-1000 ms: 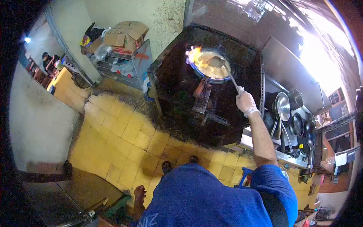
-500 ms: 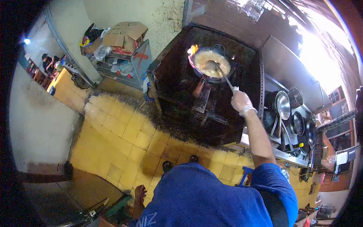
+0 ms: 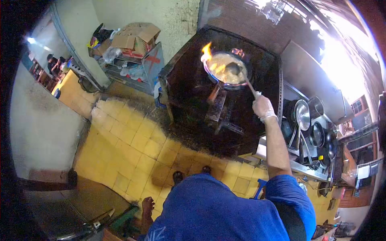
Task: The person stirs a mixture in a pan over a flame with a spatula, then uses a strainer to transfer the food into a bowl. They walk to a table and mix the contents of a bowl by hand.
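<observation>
gloved right hand [image 3: 263, 107] clamped on the near end of the ladle [image 3: 244, 79], its handle slanting up-left from the hand, bowl in the flaming wok [image 3: 217, 82] on the stove [image 3: 189, 96]; left hand unseen.

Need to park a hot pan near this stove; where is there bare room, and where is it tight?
The dark stove top is bare left of the wok and right of it, beyond the gloved right hand holding the ladle. Flame licks the wok's left rim, so keep off there. The steel counter on the right is crowded with pans.
</observation>
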Available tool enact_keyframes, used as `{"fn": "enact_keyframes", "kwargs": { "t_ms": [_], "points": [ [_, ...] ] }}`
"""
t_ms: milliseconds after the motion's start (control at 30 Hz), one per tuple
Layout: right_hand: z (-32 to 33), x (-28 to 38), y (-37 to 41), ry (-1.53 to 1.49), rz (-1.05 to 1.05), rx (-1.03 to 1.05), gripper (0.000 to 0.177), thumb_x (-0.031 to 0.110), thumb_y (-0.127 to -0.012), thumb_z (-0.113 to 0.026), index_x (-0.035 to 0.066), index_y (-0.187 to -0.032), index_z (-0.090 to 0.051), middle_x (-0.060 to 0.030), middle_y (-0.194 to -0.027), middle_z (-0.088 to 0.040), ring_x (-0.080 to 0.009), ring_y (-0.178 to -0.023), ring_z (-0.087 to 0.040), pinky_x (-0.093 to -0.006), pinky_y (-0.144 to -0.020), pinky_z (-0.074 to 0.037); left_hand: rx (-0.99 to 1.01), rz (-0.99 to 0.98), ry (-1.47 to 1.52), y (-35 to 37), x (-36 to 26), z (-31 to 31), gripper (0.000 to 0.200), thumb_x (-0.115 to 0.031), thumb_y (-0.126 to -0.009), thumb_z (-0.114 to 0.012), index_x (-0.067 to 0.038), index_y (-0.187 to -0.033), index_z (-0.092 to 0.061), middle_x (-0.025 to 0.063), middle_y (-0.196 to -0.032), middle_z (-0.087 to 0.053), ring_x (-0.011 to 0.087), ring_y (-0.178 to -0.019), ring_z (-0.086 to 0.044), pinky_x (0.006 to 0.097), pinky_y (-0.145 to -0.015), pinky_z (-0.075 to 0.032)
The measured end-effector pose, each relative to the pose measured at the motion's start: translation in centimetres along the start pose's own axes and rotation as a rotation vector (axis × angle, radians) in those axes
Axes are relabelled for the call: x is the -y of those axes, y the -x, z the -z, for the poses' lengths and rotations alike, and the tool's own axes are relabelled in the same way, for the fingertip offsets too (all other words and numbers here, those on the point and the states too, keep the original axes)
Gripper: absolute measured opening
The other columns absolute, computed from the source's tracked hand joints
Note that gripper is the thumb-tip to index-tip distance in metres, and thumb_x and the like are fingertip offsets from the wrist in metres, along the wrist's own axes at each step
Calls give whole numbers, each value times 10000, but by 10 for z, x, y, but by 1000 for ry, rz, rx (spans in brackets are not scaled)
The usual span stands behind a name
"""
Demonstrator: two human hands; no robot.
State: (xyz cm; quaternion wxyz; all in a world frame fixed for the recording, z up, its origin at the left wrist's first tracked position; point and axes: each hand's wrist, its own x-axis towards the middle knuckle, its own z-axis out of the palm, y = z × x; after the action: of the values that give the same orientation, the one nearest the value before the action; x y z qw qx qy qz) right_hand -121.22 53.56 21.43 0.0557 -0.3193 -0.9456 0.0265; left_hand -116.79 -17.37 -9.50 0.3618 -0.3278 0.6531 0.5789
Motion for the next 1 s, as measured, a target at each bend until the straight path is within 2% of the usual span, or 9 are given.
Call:
{"fn": "enact_keyframes", "kwargs": {
  "t_ms": [33,133,200,300,400,533,600,700,1000],
  "points": [
    [5,-1,1,6,7,-36,317,75,-781,-448,-65,-1061,-497,-233,-769,-616,-361,-759,-615,-441,-688,-500,-3,5,-3,-18,15,15,153,-204,-836,-532,-82,-928,-548,-2,-681,-489,125,-548,-500,272,-391,-351],
    [2,-4,-12,37,9,-43,314,75,-788,-438,-81,-1055,-493,-233,-785,-618,-359,-769,-616,-440,-692,-500,494,122,312,-50,36,40,168,-213,-835,-546,-82,-940,-550,6,-712,-519,127,-574,-519,278,-400,-357],
    [-11,-3,-25,74,-21,26,311,63,-778,-434,-95,-1040,-491,-245,-806,-614,-358,-776,-616,-440,-692,-500,28,18,-109,-9,10,6,174,-213,-839,-557,-71,-939,-547,4,-717,-518,122,-565,-511,282,-402,-359],
    [1,5,-25,67,33,45,313,47,-755,-446,-90,-1031,-503,-260,-839,-610,-366,-791,-614,-432,-708,-500,-63,-64,-158,10,-7,-9,179,-221,-852,-554,-65,-939,-546,1,-691,-508,113,-539,-498,275,-396,-355],
    [4,4,-27,25,48,-16,315,47,-756,-446,-89,-1033,-510,-260,-860,-610,-366,-816,-612,-432,-730,-496,196,-4,102,-8,-11,7,172,-221,-858,-553,-61,-922,-548,9,-690,-512,107,-530,-497,263,-400,-357],
    [-3,11,-35,56,-26,65,320,57,-765,-438,-70,-1048,-516,-271,-882,-603,-377,-841,-603,-446,-759,-484,-20,-27,-97,9,-21,-10,149,-212,-858,-547,-67,-890,-550,15,-691,-514,104,-538,-502,250,-406,-357],
    [2,3,-43,4,0,10,317,57,-765,-435,-65,-1047,-516,-272,-887,-602,-380,-848,-601,-448,-763,-483,298,26,164,1,-11,8,135,-222,-853,-545,-89,-873,-553,6,-696,-521,106,-545,-510,260,-412,-364],
    [4,7,-55,-83,-32,-48,293,58,-767,-434,-60,-1019,-524,-270,-902,-601,-382,-878,-594,-443,-779,-478,-46,2,-134,8,2,-5,124,-233,-846,-545,-113,-878,-554,-15,-683,-514,109,-542,-513,275,-409,-362],
    [6,31,-68,-61,-82,110,290,58,-753,-457,-67,-1000,-545,-291,-972,-577,-381,-941,-576,-432,-829,-456,-13,-6,-67,22,-9,-6,151,-221,-837,-558,-108,-937,-551,-3,-702,-528,114,-544,-514,258,-418,-356]
  ]
}}
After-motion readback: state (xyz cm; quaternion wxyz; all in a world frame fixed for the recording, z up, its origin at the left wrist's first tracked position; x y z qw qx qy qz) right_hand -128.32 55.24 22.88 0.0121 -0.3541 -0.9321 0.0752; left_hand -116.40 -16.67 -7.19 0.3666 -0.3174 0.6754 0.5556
